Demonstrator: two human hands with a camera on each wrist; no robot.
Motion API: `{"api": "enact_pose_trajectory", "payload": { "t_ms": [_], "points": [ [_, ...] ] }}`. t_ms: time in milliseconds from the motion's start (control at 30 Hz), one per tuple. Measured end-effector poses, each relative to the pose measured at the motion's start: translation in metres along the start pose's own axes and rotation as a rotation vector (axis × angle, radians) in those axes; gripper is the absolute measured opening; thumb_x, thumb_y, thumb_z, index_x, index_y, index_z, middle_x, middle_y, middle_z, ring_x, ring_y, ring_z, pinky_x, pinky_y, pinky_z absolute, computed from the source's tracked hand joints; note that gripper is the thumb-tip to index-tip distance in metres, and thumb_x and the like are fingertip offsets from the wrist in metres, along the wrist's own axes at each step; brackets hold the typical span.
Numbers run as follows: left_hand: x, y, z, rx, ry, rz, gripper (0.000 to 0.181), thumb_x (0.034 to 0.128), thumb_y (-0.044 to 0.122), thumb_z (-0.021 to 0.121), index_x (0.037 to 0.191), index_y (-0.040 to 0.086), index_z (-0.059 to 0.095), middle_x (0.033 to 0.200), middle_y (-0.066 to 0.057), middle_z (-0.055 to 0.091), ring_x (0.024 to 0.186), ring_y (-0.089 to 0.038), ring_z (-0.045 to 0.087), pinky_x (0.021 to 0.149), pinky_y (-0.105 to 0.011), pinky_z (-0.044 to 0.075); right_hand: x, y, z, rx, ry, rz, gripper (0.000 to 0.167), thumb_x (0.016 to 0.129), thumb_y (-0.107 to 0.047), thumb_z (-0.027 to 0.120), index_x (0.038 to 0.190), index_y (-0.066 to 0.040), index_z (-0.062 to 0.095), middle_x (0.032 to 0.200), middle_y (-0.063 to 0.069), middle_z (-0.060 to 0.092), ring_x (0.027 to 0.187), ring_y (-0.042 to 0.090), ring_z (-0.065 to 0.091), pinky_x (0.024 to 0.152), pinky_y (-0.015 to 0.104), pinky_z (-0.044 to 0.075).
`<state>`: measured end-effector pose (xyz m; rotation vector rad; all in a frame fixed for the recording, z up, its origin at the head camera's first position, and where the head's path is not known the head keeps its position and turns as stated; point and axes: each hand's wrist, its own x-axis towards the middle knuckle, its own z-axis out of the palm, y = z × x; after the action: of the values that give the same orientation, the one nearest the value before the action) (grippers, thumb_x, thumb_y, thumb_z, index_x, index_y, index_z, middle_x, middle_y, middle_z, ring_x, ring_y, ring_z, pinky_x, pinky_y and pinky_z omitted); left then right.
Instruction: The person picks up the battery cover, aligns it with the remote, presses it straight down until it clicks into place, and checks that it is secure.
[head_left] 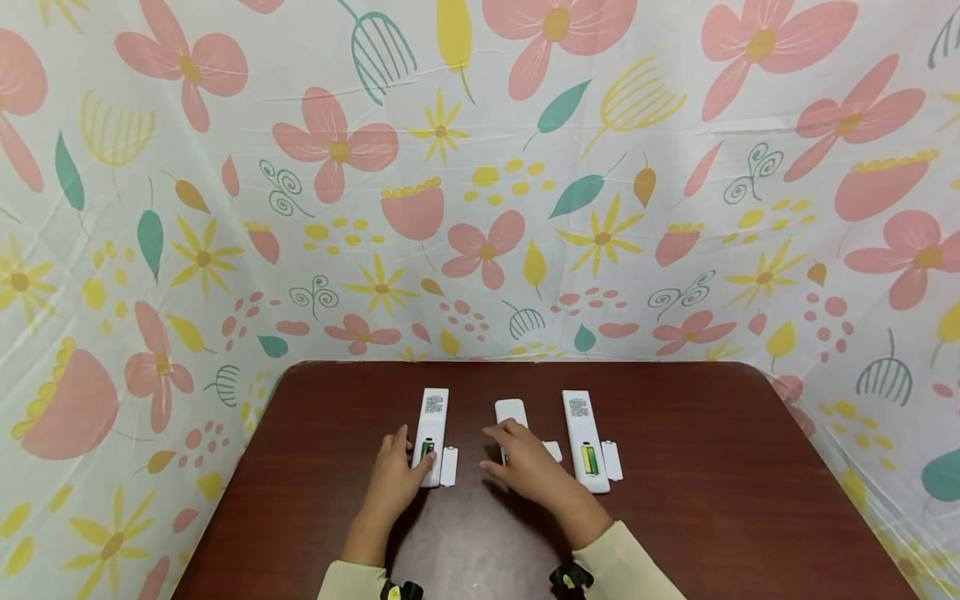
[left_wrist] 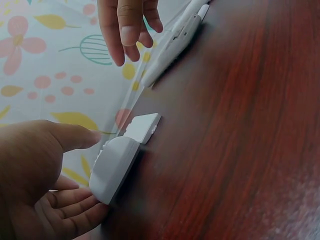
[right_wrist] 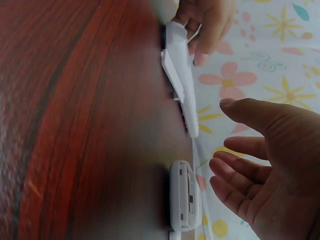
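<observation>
My left hand [head_left: 396,473] is at the left white remote control [head_left: 434,408]. Its fingers touch the remote's left side, while the thumb reaches over the battery slot, apart from the casing in the left wrist view. A battery [head_left: 427,447] shows in that slot, partly covered by the thumb. Beside this remote lies its detached battery cover [head_left: 449,467]. Over the middle remote control [head_left: 511,409] hovers my right hand [head_left: 531,468], fingers spread and relaxed with nothing between them. It hides most of that remote and part of its cover [head_left: 553,451].
To the right lies a third white remote control [head_left: 577,414] with a green and yellow battery [head_left: 590,459] in its slot. Its battery cover [head_left: 612,461] is alongside. All rest on a dark brown table [head_left: 697,483], with a flower-patterned cloth [head_left: 480,183] hanging behind.
</observation>
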<state>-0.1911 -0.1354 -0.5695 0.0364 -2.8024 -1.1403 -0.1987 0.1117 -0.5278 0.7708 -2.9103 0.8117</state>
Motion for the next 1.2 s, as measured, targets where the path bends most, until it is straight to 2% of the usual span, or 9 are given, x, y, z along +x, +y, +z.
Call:
{"api": "enact_pose_trajectory", "payload": {
  "t_ms": [200,400,567,867,1067,1200],
  "points": [
    [-0.001,0.003,-0.001,0.018,-0.033,-0.003,0.073,0.0898,0.033,0.075,0.141,-0.012,0.048,0.11,-0.016,0.061,0.096,-0.026,0.06,0.083,-0.045,0.052,0.003,-0.006,0.003,0.081,-0.073,0.035,0.056,0.094,-0.029,0.073,0.141,-0.004,0.057,0.129,0.011,0.056,0.108,0.025,0.063,0.088,0.044,0.055],
    [-0.003,0.004,-0.001,0.021,-0.059,-0.018,0.07,0.0892,0.032,0.076,0.137,-0.012,0.052,0.11,-0.017,0.06,0.093,-0.024,0.06,0.079,-0.043,0.052,0.004,-0.009,0.007,0.095,-0.133,0.061,0.059,0.094,-0.031,0.072,0.144,-0.005,0.053,0.13,0.01,0.055,0.106,0.021,0.061,0.088,0.042,0.055],
    [-0.001,0.005,-0.002,0.016,-0.055,-0.034,0.065,0.0869,0.032,0.078,0.131,-0.009,0.056,0.107,-0.015,0.059,0.088,-0.022,0.058,0.076,-0.039,0.05,0.007,-0.01,0.01,0.086,-0.144,0.04,0.061,0.094,-0.032,0.072,0.145,-0.004,0.052,0.131,0.009,0.055,0.107,0.02,0.062,0.088,0.04,0.055],
    [-0.001,0.004,-0.004,0.023,-0.051,-0.02,0.052,0.0851,0.032,0.08,0.12,-0.004,0.064,0.103,-0.015,0.06,0.085,-0.021,0.058,0.074,-0.037,0.049,0.011,-0.017,0.019,0.121,-0.146,-0.008,0.064,0.093,-0.028,0.074,0.145,0.0,0.05,0.131,0.013,0.056,0.107,0.025,0.064,0.085,0.037,0.055],
    [0.0,0.005,-0.005,0.035,-0.06,-0.003,0.044,0.0848,0.032,0.08,0.111,-0.002,0.068,0.103,-0.018,0.062,0.085,-0.023,0.06,0.074,-0.04,0.05,0.013,-0.021,0.026,0.157,-0.168,0.011,0.069,0.091,-0.029,0.076,0.147,0.0,0.047,0.131,0.013,0.056,0.108,0.025,0.064,0.084,0.035,0.055],
    [0.0,0.004,-0.004,0.034,-0.071,-0.023,0.045,0.0853,0.032,0.08,0.113,-0.002,0.068,0.106,-0.019,0.062,0.086,-0.024,0.061,0.075,-0.041,0.051,0.014,-0.02,0.032,0.146,-0.169,0.025,0.071,0.09,-0.03,0.077,0.147,0.0,0.048,0.129,0.014,0.057,0.106,0.023,0.064,0.083,0.034,0.055]
  ]
}}
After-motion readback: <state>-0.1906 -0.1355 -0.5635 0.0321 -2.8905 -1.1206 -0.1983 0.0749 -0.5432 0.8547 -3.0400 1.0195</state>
